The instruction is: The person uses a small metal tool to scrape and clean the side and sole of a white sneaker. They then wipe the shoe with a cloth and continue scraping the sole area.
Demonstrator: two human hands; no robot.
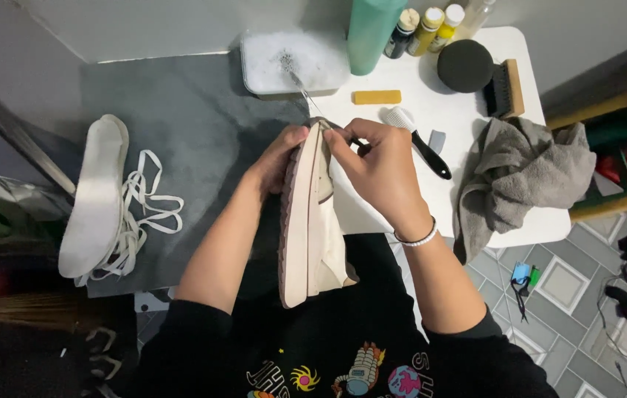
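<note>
left hand [278,158] cups sole, right hand [376,158] pinches upper of pale shoe [312,221], frame centre, tilted on edge over lap. risk: loose pinch, shoe slips toward soapy tub [291,63].

Centre: shoe [312,221] on its side, between the hands, over the lap
Left: insole [94,195] on the mat [195,125], laces [144,210] just right of it
Behind shoe: tub [291,63], a tool standing in it
Table [542,221]: right of the mat
On table: bottles [424,26] at back, brush [505,88] right, small brush [418,140] near the shoe, towel [523,173] at the right edge
</note>
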